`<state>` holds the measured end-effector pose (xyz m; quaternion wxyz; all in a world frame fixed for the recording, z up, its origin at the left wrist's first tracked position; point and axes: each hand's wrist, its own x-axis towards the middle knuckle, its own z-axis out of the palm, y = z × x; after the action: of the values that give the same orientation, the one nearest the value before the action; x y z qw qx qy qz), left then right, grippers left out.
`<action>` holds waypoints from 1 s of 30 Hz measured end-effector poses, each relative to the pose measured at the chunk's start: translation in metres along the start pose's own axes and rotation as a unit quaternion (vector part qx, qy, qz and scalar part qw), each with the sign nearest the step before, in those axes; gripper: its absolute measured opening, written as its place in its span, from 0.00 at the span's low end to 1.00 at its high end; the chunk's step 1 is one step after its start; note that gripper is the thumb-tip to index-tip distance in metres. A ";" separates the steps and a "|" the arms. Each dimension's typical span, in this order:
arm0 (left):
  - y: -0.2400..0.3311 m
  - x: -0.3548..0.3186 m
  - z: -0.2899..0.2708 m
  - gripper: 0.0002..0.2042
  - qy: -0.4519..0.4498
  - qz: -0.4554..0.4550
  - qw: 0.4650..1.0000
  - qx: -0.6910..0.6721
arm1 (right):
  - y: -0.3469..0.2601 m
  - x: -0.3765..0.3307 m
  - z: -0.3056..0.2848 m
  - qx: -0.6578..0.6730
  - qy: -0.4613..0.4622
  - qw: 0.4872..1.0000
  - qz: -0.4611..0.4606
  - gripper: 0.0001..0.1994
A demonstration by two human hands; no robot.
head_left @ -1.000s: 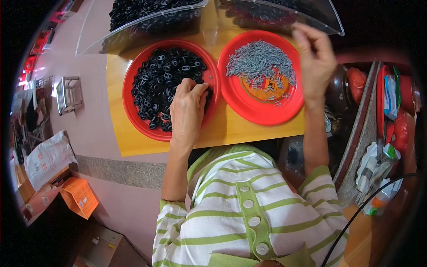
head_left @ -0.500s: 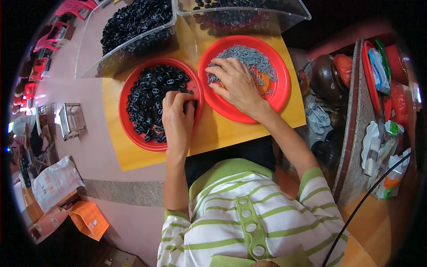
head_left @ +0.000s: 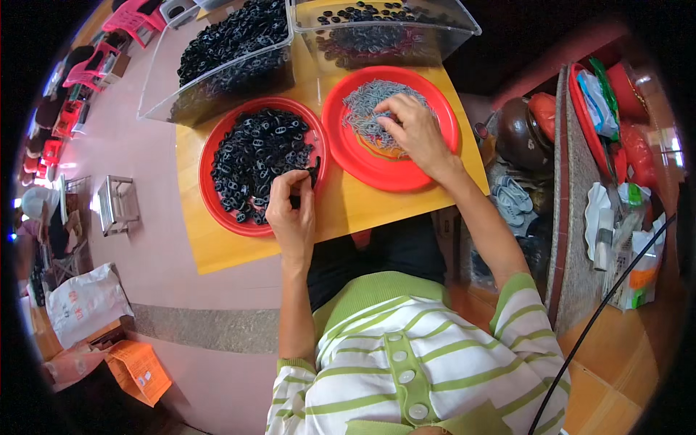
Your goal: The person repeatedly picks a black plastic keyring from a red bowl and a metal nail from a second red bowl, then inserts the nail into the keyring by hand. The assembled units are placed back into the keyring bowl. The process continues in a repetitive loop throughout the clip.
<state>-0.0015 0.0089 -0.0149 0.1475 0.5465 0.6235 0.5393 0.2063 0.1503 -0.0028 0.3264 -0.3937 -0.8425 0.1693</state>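
Note:
On a yellow board (head_left: 344,214) sit two red plates side by side. The left plate (head_left: 208,205) holds a heap of small black oval plastic pieces (head_left: 254,159) with holes in them. Over its near right edge, my left hand (head_left: 290,210) is closed, a black plastic piece (head_left: 315,168) showing at its fingertips. The right plate (head_left: 442,116) carries a pile of small grey screws (head_left: 366,105). Above these screws my right hand (head_left: 417,134) has thumb and index finger curled toward each other; whatever is between them, if anything, is too small to make out.
Behind the plates stand a clear bin (head_left: 217,80) full of black pieces and a second clear bin (head_left: 406,43) with fewer. At right are a brown jar (head_left: 518,134) and a stone ledge (head_left: 565,210). A metal stool (head_left: 116,205) stands left, near an orange basket (head_left: 141,370).
My right hand has gone from spread fingers over the screws to a curled pinch. My left hand has lowered slightly, and a black piece now shows at its fingertips. The whole view has shifted a little.

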 end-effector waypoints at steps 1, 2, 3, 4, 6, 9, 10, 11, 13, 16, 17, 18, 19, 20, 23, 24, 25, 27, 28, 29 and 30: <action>-0.002 -0.001 0.000 0.06 0.001 -0.005 1.000 -0.006 | 0.002 -0.001 -0.007 -0.016 -0.004 1.000 0.013 0.17; -0.003 -0.001 0.000 0.06 0.003 -0.010 1.000 -0.011 | 0.001 -0.003 -0.010 -0.042 -0.002 0.999 0.012 0.19; -0.002 -0.002 0.000 0.05 0.000 -0.007 1.000 0.006 | 0.000 -0.005 -0.012 -0.067 0.001 0.998 0.011 0.22; -0.003 -0.002 0.001 0.05 0.004 0.005 1.000 0.007 | -0.001 -0.005 -0.014 -0.093 0.003 0.996 0.010 0.25; -0.005 -0.002 0.003 0.05 0.012 0.030 0.999 0.010 | 0.000 -0.007 -0.007 -0.122 -0.022 0.992 0.025 0.30; 0.001 -0.002 0.004 0.04 0.006 0.024 1.000 0.015 | 0.000 -0.008 0.012 -0.123 -0.025 0.992 0.008 0.27; 0.000 -0.002 0.003 0.04 0.010 0.029 0.999 0.016 | -0.002 -0.006 0.016 -0.108 -0.034 0.993 0.011 0.26; 0.000 -0.002 0.003 0.04 0.013 0.035 0.999 0.018 | -0.004 -0.005 0.019 -0.094 -0.042 0.995 0.015 0.25; -0.001 -0.003 0.003 0.04 0.016 0.040 0.999 0.020 | -0.004 -0.002 0.026 -0.067 -0.047 0.997 0.011 0.21; -0.003 -0.003 0.004 0.05 0.016 0.040 0.999 0.023 | 0.005 0.007 0.031 -0.018 -0.032 0.999 -0.012 0.14; -0.002 -0.003 0.003 0.05 0.015 0.040 0.999 0.027 | 0.006 0.011 0.030 0.004 -0.026 0.999 -0.021 0.13; -0.002 -0.003 0.003 0.05 0.014 0.040 0.999 0.031 | 0.006 0.013 0.028 0.026 -0.019 0.999 -0.031 0.11; -0.002 -0.004 0.003 0.05 0.013 0.039 0.999 0.034 | 0.006 0.014 0.026 0.031 -0.015 0.999 -0.035 0.09; -0.003 -0.004 0.003 0.05 0.012 0.038 0.999 0.036 | 0.005 0.015 0.022 0.035 -0.011 0.999 -0.038 0.08; -0.002 -0.003 0.004 0.05 0.015 0.046 0.998 0.051 | -0.001 0.017 0.009 0.070 -0.026 0.997 -0.007 0.08; -0.001 -0.003 0.004 0.05 0.018 0.051 0.997 0.058 | -0.004 0.017 0.004 0.086 -0.035 0.996 0.011 0.09; 0.000 -0.003 0.004 0.05 0.017 0.051 0.997 0.059 | -0.007 0.017 0.000 0.116 -0.046 0.991 0.051 0.09; 0.000 -0.002 0.004 0.05 0.014 0.052 0.997 0.063 | -0.012 0.017 -0.007 0.175 -0.067 0.974 0.131 0.10; -0.001 -0.002 0.004 0.05 0.011 0.046 0.997 0.057 | -0.013 0.016 -0.010 0.187 -0.068 0.971 0.135 0.10; -0.001 -0.003 0.003 0.06 0.009 0.039 0.998 0.050 | -0.013 0.016 -0.012 0.200 -0.068 0.968 0.139 0.10; -0.001 -0.003 0.004 0.06 0.006 0.033 0.998 0.044 | -0.013 0.015 -0.014 0.212 -0.067 0.964 0.144 0.10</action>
<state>0.0020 0.0088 -0.0188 0.1018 0.5698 0.6292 0.5187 0.2019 0.1540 0.0203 0.3170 -0.4202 -0.7420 0.4151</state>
